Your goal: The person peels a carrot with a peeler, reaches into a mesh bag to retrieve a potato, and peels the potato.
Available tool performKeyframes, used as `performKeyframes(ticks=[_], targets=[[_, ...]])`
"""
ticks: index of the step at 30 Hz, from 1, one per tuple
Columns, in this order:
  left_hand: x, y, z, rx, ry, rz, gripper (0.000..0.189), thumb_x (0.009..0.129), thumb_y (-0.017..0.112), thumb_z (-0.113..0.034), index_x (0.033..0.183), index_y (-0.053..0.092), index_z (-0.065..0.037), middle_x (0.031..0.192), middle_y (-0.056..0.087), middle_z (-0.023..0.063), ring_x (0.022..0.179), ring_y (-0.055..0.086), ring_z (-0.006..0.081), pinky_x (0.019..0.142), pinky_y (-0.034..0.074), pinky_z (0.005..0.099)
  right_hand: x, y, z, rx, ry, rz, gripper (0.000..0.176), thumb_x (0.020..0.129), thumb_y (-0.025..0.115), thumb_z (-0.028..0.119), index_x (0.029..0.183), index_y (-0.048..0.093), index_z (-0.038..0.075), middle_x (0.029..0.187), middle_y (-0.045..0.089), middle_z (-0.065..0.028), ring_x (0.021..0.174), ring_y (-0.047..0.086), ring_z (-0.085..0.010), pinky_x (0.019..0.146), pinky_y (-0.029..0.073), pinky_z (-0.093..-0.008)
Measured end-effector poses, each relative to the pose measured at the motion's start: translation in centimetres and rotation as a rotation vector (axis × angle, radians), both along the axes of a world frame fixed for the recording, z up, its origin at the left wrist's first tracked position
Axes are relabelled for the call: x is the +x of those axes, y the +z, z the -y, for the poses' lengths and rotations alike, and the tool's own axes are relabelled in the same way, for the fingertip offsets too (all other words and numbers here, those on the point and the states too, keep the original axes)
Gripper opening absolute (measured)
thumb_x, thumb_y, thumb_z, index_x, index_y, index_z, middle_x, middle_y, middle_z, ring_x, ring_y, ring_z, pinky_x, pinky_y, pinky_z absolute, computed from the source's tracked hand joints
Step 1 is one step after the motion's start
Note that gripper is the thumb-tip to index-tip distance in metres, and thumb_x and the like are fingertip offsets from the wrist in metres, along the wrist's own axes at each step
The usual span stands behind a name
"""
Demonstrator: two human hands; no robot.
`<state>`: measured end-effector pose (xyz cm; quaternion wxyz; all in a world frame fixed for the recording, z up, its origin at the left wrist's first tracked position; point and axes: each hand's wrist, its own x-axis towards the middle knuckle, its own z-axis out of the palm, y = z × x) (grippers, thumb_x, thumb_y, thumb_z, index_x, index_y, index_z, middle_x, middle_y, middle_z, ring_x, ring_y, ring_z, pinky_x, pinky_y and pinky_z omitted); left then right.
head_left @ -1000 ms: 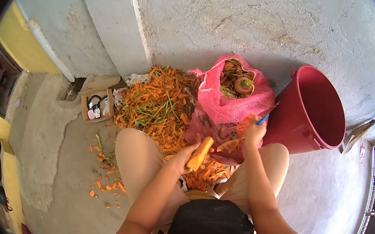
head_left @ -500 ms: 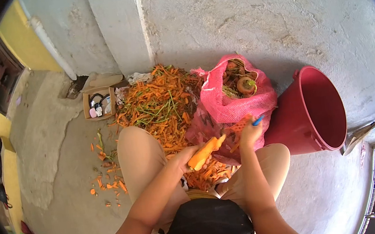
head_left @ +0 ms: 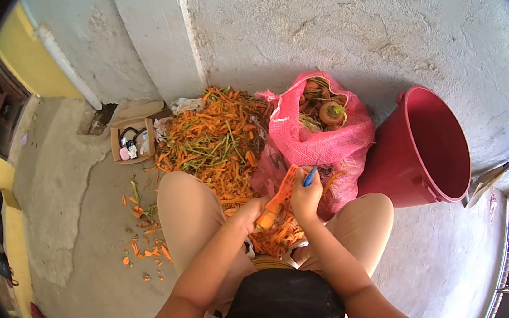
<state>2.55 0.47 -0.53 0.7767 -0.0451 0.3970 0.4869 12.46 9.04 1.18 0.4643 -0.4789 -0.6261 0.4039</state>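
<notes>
Single head-worn view, looking steeply down, close over lap and floor

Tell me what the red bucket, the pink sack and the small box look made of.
Red bucket: likely plastic, smooth moulded wall, slight sheen.
Pink sack: net mesh, probably plastic; it slumps softly.
Small box: seemingly cardboard, matte brown, folded flaps.

No readable text anywhere (cardboard box (head_left: 132, 141) contents too small).

Both forearms reach forward between the knees. The left hand (head_left: 249, 213) is curled closed, and the right hand (head_left: 304, 196) is fisted just beside it.
</notes>
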Motion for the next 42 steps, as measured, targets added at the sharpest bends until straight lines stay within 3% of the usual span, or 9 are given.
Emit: performKeyframes(ticks=[7,10,16,24,27,33,37,38,42], targets=[[-0.5,0.4,0.6,0.130,-0.102,0.130,0.041,0.088,0.028,-0.037,0.102,0.047,-0.003,0.070,0.052,0.0063,0.056,0.052,0.0145,0.044,0.041,0.0258,4.5,-4.6,-9.2,-0.111,-0.424,0.106,0.015,0.081,0.050,0.013,0.076,0.049,-0.001,0.061,0.049,-0.0033,0.052,0.043,-0.0097,0.048,0.037,-0.0261],[-0.1,-0.1,0.3,0.090,0.015,0.114,0.040,0.088,0.030,-0.037,0.102,0.047,-0.004,0.074,0.053,0.0066,0.058,0.053,0.0167,0.046,0.044,0.0286,2.4,-2.8,-5.9,-0.011,-0.159,-0.157,0.013,0.081,0.050,0.012,0.076,0.049,0.000,0.062,0.047,-0.0017,0.053,0.042,-0.0086,0.049,0.036,-0.0244],[-0.1,1.3,0.0,-0.023,0.008,-0.070,0.033,0.087,0.035,-0.034,0.100,0.047,-0.007,0.076,0.053,0.0066,0.061,0.054,0.0180,0.049,0.046,0.0317,0.0,0.7,0.6,-0.079,0.111,0.007,0.013,0.082,0.050,0.013,0.078,0.049,0.001,0.063,0.046,-0.0014,0.056,0.040,-0.0092,0.052,0.036,-0.0239],[-0.4,0.6,0.9,0.243,-0.127,0.172,0.041,0.087,0.034,-0.038,0.114,0.043,-0.008,0.078,0.050,0.0050,0.066,0.049,0.0133,0.052,0.043,0.0266,4.2,-1.3,-8.0,-0.088,-0.411,-0.144,0.013,0.081,0.049,0.012,0.080,0.049,-0.001,0.064,0.049,-0.0035,0.059,0.045,-0.0116,0.055,0.038,-0.0253],[-0.5,-1.0,0.3,0.169,-0.049,0.098,0.039,0.086,0.036,-0.039,0.110,0.045,-0.011,0.090,0.054,0.0055,0.070,0.053,0.0126,0.052,0.046,0.0271,2.5,-0.8,-5.3,-0.072,-0.173,-0.182,0.010,0.081,0.049,0.010,0.080,0.049,-0.001,0.065,0.046,0.0004,0.058,0.042,-0.0073,0.053,0.035,-0.0220],[0.4,2.8,-0.3,0.034,0.045,0.016,0.035,0.087,0.032,-0.038,0.089,0.048,-0.007,0.065,0.051,0.0064,0.055,0.050,0.0154,0.039,0.039,0.0268,0.1,1.9,1.8,-0.165,0.191,-0.141,0.008,0.079,0.053,0.008,0.080,0.049,0.001,0.063,0.045,0.0000,0.057,0.039,-0.0070,0.051,0.035,-0.0227],[0.0,-2.0,0.3,0.208,-0.090,0.166,0.038,0.087,0.031,-0.041,0.088,0.046,-0.006,0.067,0.047,0.0061,0.055,0.046,0.0148,0.041,0.038,0.0266,0.2,0.2,-0.5,0.062,0.006,0.046,0.015,0.080,0.052,0.014,0.076,0.048,0.000,0.059,0.044,-0.0053,0.054,0.040,-0.0120,0.050,0.036,-0.0266],[-0.1,-1.5,0.4,0.208,-0.115,0.190,0.038,0.087,0.031,-0.042,0.088,0.045,-0.006,0.068,0.046,0.0059,0.056,0.046,0.0145,0.041,0.038,0.0266,0.8,-0.7,-2.8,0.152,-0.118,0.105,0.018,0.080,0.052,0.017,0.077,0.047,-0.001,0.055,0.045,-0.0125,0.048,0.041,-0.0215,0.048,0.036,-0.0342],[-0.2,0.4,0.7,0.168,-0.141,0.202,0.039,0.084,0.037,-0.044,0.092,0.045,-0.006,0.079,0.047,0.0067,0.063,0.049,0.0155,0.046,0.043,0.0270,3.2,-1.2,-7.3,0.018,-0.333,0.013,0.018,0.081,0.050,0.016,0.078,0.048,-0.002,0.062,0.048,-0.0107,0.055,0.044,-0.0185,0.053,0.037,-0.0314]])
